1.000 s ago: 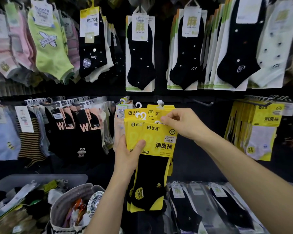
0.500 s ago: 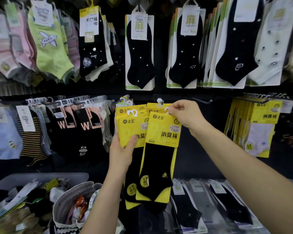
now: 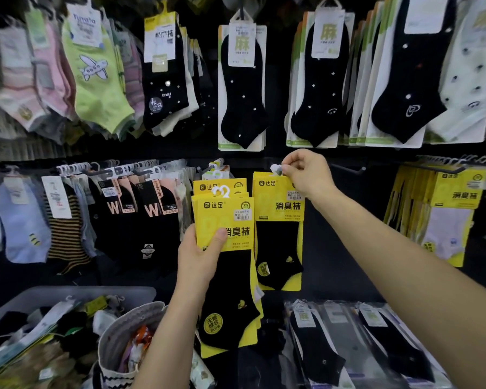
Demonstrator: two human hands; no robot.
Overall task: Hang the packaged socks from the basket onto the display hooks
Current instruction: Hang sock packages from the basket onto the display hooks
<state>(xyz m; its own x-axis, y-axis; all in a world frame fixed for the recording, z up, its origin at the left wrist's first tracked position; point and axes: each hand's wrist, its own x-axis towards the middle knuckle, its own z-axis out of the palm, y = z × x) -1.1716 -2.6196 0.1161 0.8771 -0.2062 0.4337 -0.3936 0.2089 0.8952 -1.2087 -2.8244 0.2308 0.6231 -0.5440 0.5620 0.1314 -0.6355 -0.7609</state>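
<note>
My left hand [image 3: 199,256] grips a stack of yellow-carded black sock packs [image 3: 225,220] at centre, thumb across the front card. My right hand [image 3: 303,172] pinches the white plastic hanger of one separate yellow sock pack [image 3: 278,209], held up and to the right of the stack, just under the black rail of the display wall. A bare dark display hook [image 3: 348,168] juts out right of that hand. The grey basket [image 3: 68,296] with loose sock packs sits at the lower left.
Rows of hung socks fill the wall: pastel and black pairs above, black "W" pairs [image 3: 141,209] at left, yellow-carded white socks [image 3: 446,214] at right. A striped fabric bag [image 3: 124,338] stands below my left arm. Flat black sock packs [image 3: 348,346] lie at lower right.
My right hand has lifted one yellow pack off the stack and carried it up and to the right toward the rail. My left hand keeps the rest of the stack, slightly lower.
</note>
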